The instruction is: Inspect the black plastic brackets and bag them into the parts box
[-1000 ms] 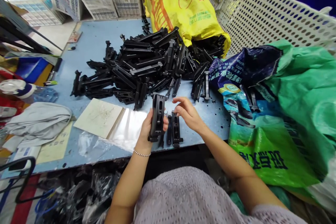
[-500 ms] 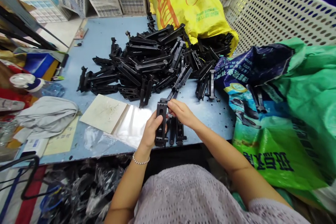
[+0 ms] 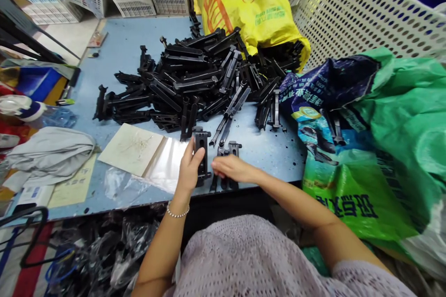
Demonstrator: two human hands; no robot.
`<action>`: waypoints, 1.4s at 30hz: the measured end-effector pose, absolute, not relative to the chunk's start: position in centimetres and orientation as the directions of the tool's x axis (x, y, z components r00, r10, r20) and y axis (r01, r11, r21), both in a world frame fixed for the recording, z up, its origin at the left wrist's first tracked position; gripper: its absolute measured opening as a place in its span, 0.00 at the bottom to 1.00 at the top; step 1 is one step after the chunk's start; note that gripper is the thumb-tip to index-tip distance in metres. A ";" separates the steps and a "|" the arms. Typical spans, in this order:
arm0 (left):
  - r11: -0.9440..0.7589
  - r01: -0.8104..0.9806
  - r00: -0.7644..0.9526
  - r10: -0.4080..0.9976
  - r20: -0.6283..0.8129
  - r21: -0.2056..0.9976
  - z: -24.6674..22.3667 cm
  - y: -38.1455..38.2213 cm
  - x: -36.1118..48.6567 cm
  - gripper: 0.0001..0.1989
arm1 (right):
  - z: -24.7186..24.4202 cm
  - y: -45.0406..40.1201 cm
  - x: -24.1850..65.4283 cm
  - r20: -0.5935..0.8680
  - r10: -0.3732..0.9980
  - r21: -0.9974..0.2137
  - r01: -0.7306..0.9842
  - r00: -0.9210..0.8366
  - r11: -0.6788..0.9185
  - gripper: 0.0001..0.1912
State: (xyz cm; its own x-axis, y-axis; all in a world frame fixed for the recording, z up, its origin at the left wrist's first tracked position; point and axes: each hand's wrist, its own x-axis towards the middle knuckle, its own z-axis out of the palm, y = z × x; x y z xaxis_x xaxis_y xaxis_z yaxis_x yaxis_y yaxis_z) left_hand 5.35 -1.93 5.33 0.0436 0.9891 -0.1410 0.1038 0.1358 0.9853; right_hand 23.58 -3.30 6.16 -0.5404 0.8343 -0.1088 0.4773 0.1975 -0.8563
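My left hand (image 3: pixel 189 169) is wrapped round a long black plastic bracket (image 3: pixel 201 141), held upright near the front edge of the table, its top end sticking out above the thumb. Just right of it, my right hand (image 3: pixel 232 168) is closed, its fingertips pressed together; whatever is between them is hidden. Under and beside that hand, a few more black brackets (image 3: pixel 234 148) lie at the table edge. Beyond both hands, a large heap of similar black brackets (image 3: pixel 190 76) covers the middle of the table, with a couple pointing toward me.
A yellow bag (image 3: pixel 251 4) spills brackets at the back. Green and blue sacks (image 3: pixel 348 171) stand at the right, before a white perforated crate (image 3: pixel 348 9). On the left are a cardboard square (image 3: pixel 130 148), a grey cloth (image 3: pixel 52 151) and a bottle (image 3: pixel 57 116).
My right hand has come down from the bracket's top end to the brackets at the table edge. My left hand still holds its bracket, now slightly apart from the right. The view shifted a little.
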 end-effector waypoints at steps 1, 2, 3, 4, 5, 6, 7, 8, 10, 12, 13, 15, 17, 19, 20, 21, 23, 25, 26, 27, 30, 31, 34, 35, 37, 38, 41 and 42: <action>0.121 0.263 0.022 0.991 -0.131 0.957 4.3 -2.0 5.2 0.30 | 5.9 -1.8 24.4 -0.081 0.870 -0.799 0.554 -0.487 0.235 0.20; 0.125 0.406 0.020 0.989 -0.145 0.905 3.2 -2.3 5.1 0.33 | 5.7 0.0 25.4 -0.018 0.915 -0.700 0.659 -0.403 0.277 0.17; 0.132 0.521 0.029 0.985 -0.172 0.843 2.2 -2.7 5.2 0.35 | 5.3 1.8 26.6 0.071 0.946 -0.567 0.768 -0.316 0.299 0.15; 0.132 0.605 0.044 0.979 -0.199 0.785 1.2 -3.3 5.5 0.36 | 5.0 3.5 27.6 0.148 0.953 -0.421 0.854 -0.266 0.304 0.17; 0.119 0.665 0.061 0.975 -0.213 0.737 0.5 -3.9 5.8 0.36 | 4.5 5.1 28.7 0.201 0.944 -0.284 0.907 -0.262 0.312 0.20; 0.096 0.707 0.077 0.975 -0.210 0.701 -0.1 -4.5 6.1 0.36 | 4.1 6.6 29.5 0.227 0.931 -0.168 0.931 -0.285 0.325 0.23; 0.075 0.734 0.082 0.977 -0.197 0.675 -0.3 -5.0 6.4 0.35 | 3.6 7.8 30.2 0.232 0.920 -0.077 0.937 -0.316 0.341 0.24; 0.060 0.748 0.078 0.981 -0.177 0.661 -0.4 -5.2 6.5 0.34 | 3.1 8.7 30.7 0.229 0.911 -0.013 0.934 -0.343 0.356 0.23; 0.018 0.738 0.067 0.993 -0.099 0.675 0.3 -4.7 6.7 0.31 | 2.4 9.8 31.2 0.220 0.903 0.050 0.928 -0.370 0.368 0.20; -0.090 0.690 0.104 0.994 0.026 0.718 1.4 -2.7 7.2 0.25 | 1.9 10.2 31.3 0.220 0.903 0.059 0.929 -0.369 0.365 0.18; -0.153 0.665 0.142 0.987 0.078 0.731 2.0 -1.3 7.8 0.23 | 1.7 10.2 31.3 0.228 0.904 0.046 0.931 -0.362 0.362 0.18; -0.214 0.642 0.238 0.968 0.074 0.736 2.8 2.1 9.9 0.23 | 1.4 9.9 31.5 0.264 0.904 -0.009 0.937 -0.335 0.350 0.17; -0.190 0.660 0.308 0.951 -0.031 0.727 3.3 5.5 12.6 0.30 | 1.0 9.5 32.0 0.321 0.905 -0.086 0.943 -0.279 0.321 0.17; -0.149 0.672 0.344 0.931 -0.126 0.726 3.3 8.4 15.0 0.33 | 0.4 8.9 33.1 0.361 0.911 -0.158 0.950 -0.199 0.270 0.18; -0.141 0.666 0.358 0.922 -0.148 0.733 3.4 9.5 15.8 0.30 | 0.2 8.5 33.8 0.361 0.918 -0.183 0.953 -0.163 0.241 0.18; -0.140 0.653 0.372 0.915 -0.154 0.744 3.5 10.4 16.2 0.27 | 0.0 8.2 34.5 0.346 0.928 -0.199 0.955 -0.141 0.219 0.18; -0.141 0.624 0.394 0.906 -0.154 0.768 3.9 11.5 16.1 0.22 | 0.2 7.3 35.8 0.292 0.945 -0.214 0.953 -0.145 0.213 0.19; -0.144 0.553 0.401 0.909 -0.111 0.821 4.7 11.4 14.8 0.23 | 1.3 6.4 36.3 0.268 0.949 -0.263 0.935 -0.165 0.237 0.19; -0.150 0.492 0.405 0.912 -0.073 0.857 5.2 10.8 13.9 0.26 | 2.2 5.9 36.1 0.286 0.946 -0.317 0.917 -0.152 0.243 0.17; -0.161 0.424 0.406 0.913 -0.029 0.891 5.7 9.9 13.0 0.30 | 3.2 5.3 35.5 0.313 0.941 -0.386 0.889 -0.125 0.247 0.16; -0.202 0.265 0.417 0.906 0.077 0.943 7.5 5.6 10.6 0.39 | 6.6 3.3 32.5 0.347 0.935 -0.588 0.761 -0.071 0.275 0.13; -0.204 0.252 0.426 0.901 0.081 0.946 8.0 4.0 10.0 0.39 | 7.5 2.7 31.2 0.339 0.937 -0.628 0.721 -0.086 0.293 0.14; -0.170 0.250 0.457 0.889 0.038 0.953 8.8 0.0 8.8 0.39 | 8.7 1.4 27.7 0.290 0.949 -0.761 0.573 -0.121 0.305 0.18; -0.158 0.266 0.454 0.891 0.021 0.951 8.9 -1.0 8.6 0.40 | 8.6 1.3 26.7 0.243 0.965 -0.837 0.480 -0.101 0.261 0.20; -0.157 0.309 0.417 0.909 0.016 0.938 8.7 -2.2 8.1 0.43 | 8.0 1.2 25.3 0.051 0.994 -0.978 0.199 -0.098 0.069 0.23; -0.164 0.319 0.392 0.920 0.027 0.933 8.5 -2.5 7.9 0.43 | 7.8 1.3 24.9 -0.064 0.988 -0.997 0.052 -0.142 -0.057 0.24; -0.110 0.263 0.284 0.958 0.032 0.958 7.9 -2.6 7.0 0.40 | 7.6 0.8 24.4 -0.202 0.925 -0.969 -0.074 -0.323 -0.237 0.27; -0.064 0.228 0.228 0.974 0.010 0.972 7.8 -2.5 6.7 0.37 | 7.7 0.4 24.4 -0.167 0.919 -0.985 0.016 -0.357 -0.173 0.27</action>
State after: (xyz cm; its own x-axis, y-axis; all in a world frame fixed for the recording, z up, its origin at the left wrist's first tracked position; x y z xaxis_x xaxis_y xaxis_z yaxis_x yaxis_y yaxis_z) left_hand 6.73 -2.45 7.79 0.2284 0.9735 0.0101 0.2281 -0.0636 0.9716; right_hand 24.40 0.36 7.69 -0.3569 0.9191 -0.1668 0.0157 -0.1727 -0.9849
